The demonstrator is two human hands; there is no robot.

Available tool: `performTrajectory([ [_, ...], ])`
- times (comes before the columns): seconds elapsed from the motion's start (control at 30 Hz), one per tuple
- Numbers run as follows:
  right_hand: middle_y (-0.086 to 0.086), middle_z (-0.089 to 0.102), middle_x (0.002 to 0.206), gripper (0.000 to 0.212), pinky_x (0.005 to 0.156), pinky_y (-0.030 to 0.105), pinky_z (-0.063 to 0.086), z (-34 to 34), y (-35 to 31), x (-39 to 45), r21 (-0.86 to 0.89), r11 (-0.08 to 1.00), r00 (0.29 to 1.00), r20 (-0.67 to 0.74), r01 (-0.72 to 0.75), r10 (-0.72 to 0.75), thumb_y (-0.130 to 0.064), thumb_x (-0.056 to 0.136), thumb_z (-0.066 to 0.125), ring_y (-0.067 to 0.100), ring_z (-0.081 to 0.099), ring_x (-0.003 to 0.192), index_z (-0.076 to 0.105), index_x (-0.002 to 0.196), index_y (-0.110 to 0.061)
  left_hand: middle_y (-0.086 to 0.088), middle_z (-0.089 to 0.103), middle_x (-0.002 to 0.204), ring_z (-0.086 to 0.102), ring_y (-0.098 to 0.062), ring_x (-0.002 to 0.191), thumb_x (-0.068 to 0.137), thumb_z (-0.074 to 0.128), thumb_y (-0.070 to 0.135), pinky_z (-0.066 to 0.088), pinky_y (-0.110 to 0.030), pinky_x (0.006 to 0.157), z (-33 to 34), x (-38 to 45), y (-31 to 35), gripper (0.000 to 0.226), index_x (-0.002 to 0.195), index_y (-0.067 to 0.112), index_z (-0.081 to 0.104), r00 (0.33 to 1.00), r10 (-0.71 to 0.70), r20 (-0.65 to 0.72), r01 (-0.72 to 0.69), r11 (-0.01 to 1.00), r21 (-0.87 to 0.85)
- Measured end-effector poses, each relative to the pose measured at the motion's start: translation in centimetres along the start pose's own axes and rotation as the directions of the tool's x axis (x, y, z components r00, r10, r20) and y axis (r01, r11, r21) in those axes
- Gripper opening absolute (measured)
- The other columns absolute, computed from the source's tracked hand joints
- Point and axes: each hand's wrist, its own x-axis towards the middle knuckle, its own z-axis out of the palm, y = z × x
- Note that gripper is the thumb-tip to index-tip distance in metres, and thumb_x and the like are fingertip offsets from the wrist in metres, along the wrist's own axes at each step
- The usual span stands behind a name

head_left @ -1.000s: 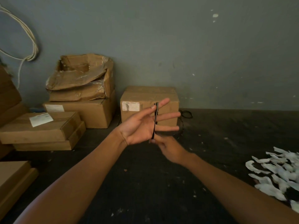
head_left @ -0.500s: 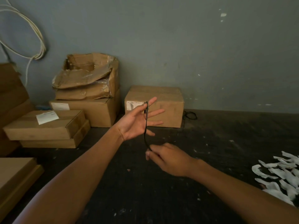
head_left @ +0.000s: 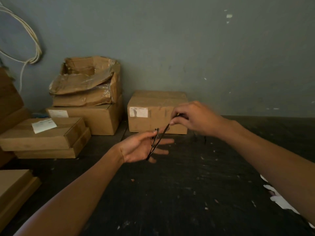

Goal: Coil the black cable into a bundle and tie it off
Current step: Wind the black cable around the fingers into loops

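Centre of frame: the person's left hand (head_left: 141, 147), palm turned up and toward the viewer, fingers spread and extended to the right, serves as the former for a thin black cable (head_left: 156, 143). A few strands of the cable cross the fingers in a narrow upright loop near the fingertips; nothing pinches them there, so the hand stands open and the strands merely lie against it. Whether the thumb presses on them cannot be told.

Right of centre, slightly higher: the right hand (head_left: 192, 119), knuckles up, closes thumb and forefinger on the running part of the cable, which slants taut from that pinch down and left to the loop. The remaining fingers curl loosely. Where the free tail runs beyond the pinch is not resolved against the dark background.

Background: a sealed brown cardboard box with a white label (head_left: 156, 111) sits just behind both hands; a stack of worn cardboard cartons (head_left: 85, 92) occupies the centre left; a hank of pale cord (head_left: 32, 43) hangs on the grey wall at upper left. The work surface is a dark, scuffed table top (head_left: 170, 193).

Judgement: winding appears to be in progress, with few turns laid and the tie-off not begun. Risks from here: the loop sits near the fingertips of an unclenched hand, so too strong a pull from the right could slide it off; slack in the slanted strand would let the turns spread or cross unevenly, giving a loose bundle.
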Motion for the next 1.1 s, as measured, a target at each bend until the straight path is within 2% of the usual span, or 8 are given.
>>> performTrajectory([
  [0.07, -0.012, 0.058, 0.082, 0.016, 0.067, 0.032, 0.044, -0.9, 0.5, 0.5, -0.003, 1.0, 0.998, -0.067, 0.005, -0.005, -0.035, 0.086, 0.068, 0.012, 0.056, 0.076, 0.073, 0.092, -0.021, -0.004, 0.049, 0.148, 0.043, -0.039, 0.136, 0.094, 0.045, 0.044, 0.032, -0.055, 0.099, 0.6, -0.1, -0.2, 0.044, 0.139, 0.044, 0.048, 0.997, -0.057, 0.053, 0.054, 0.997, 0.047],
  [0.17, -0.012, 0.057, 0.083, 0.015, 0.065, 0.031, 0.041, -1.5, 1.3, 0.9, -0.003, 1.0, 0.995, -0.101, 0.002, -0.002, -0.036, 0.086, 0.068, 0.01, 0.052, 0.076, 0.073, 0.092, -0.023, -0.002, 0.05, 0.148, 0.045, -0.035, 0.135, 0.088, 0.055, 0.05, 0.027, -0.06, 0.106, 1.3, -0.4, -0.3, 0.048, 0.135, 0.048, 0.051, 0.991, -0.09, 0.101, 0.08, 0.992, 0.1],
  [0.37, -0.006, 0.069, 0.086, 0.014, 0.068, 0.037, 0.05, 0.1, 2.7, 0.1, 0.073, 0.995, 0.99, -0.125, -0.064, 0.073, -0.029, 0.091, 0.064, 0.015, 0.06, 0.075, 0.073, 0.096, -0.019, -0.009, 0.044, 0.152, 0.04, -0.039, 0.138, 0.095, 0.046, 0.042, 0.019, -0.063, 0.11, 2.2, -0.5, 0.4, 0.046, 0.141, 0.042, 0.045, 0.983, -0.053, 0.176, 0.048, 0.998, 0.036],
  [0.53, -0.005, 0.068, 0.086, 0.014, 0.068, 0.033, 0.048, 1.9, 3.6, -0.8, 0.224, 0.97, 0.961, -0.233, -0.093, 0.146, -0.024, 0.093, 0.061, 0.012, 0.06, 0.077, 0.071, 0.098, -0.016, -0.012, 0.044, 0.151, 0.039, -0.043, 0.137, 0.097, 0.045, 0.039, 0.026, -0.058, 0.103, 2.5, -0.6, 1.2, 0.046, 0.142, 0.04, 0.045, 0.983, -0.014, 0.181, 0.017, 1.0, -0.014],
  [0.7, -0.001, 0.068, 0.088, 0.014, 0.073, 0.028, 0.049, 1.8, 3.2, -0.7, 0.284, 0.958, 0.905, -0.394, -0.046, 0.16, -0.019, 0.093, 0.061, 0.015, 0.062, 0.085, 0.071, 0.099, -0.011, -0.01, 0.048, 0.149, 0.045, -0.04, 0.134, 0.097, 0.042, 0.039, 0.018, -0.071, 0.109, 2.0, -0.7, 1.4, 0.041, 0.137, 0.044, 0.051, 0.991, -0.011, 0.136, 0.005, 0.999, 0.046],
  [0.9, -0.01, 0.068, 0.089, 0.016, 0.075, 0.02, 0.05, 3.1, 3.6, -0.5, 0.381, 0.922, 0.936, -0.297, -0.066, 0.19, -0.023, 0.093, 0.06, 0.002, 0.063, 0.085, 0.071, 0.103, -0.016, -0.015, 0.046, 0.149, 0.04, -0.045, 0.136, 0.098, 0.04, 0.037, 0.014, -0.073, 0.108, 3.2, -0.5, 1.8, 0.044, 0.141, 0.04, 0.047, 0.963, 0.016, 0.27, -0.011, 1.0, -0.022],
  [0.97, 0.001, 0.071, 0.092, 0.014, 0.076, 0.028, 0.05, 4.6, 3.8, -0.7, 0.438, 0.893, 0.941, -0.246, -0.105, 0.231, -0.019, 0.096, 0.056, 0.011, 0.065, 0.085, 0.07, 0.101, -0.016, -0.014, 0.045, 0.15, 0.039, -0.046, 0.136, 0.097, 0.038, 0.039, 0.024, -0.071, 0.106, 3.5, -0.4, 2.3, 0.045, 0.142, 0.044, 0.044, 0.942, 0.087, 0.323, -0.063, 0.995, -0.082],
  [1.1, 0.011, 0.067, 0.119, 0.028, 0.099, 0.046, 0.049, 10.3, 3.8, -2.5, 0.472, 0.845, 0.958, -0.002, -0.252, 0.287, -0.009, 0.096, 0.048, 0.017, 0.061, 0.111, 0.065, 0.118, -0.012, -0.013, 0.046, 0.149, 0.039, -0.046, 0.136, 0.097, 0.037, 0.04, 0.028, -0.071, 0.1, 3.4, 0.4, 3.6, 0.046, 0.143, 0.045, 0.041, 0.923, 0.217, 0.318, -0.167, 0.97, -0.176],
])
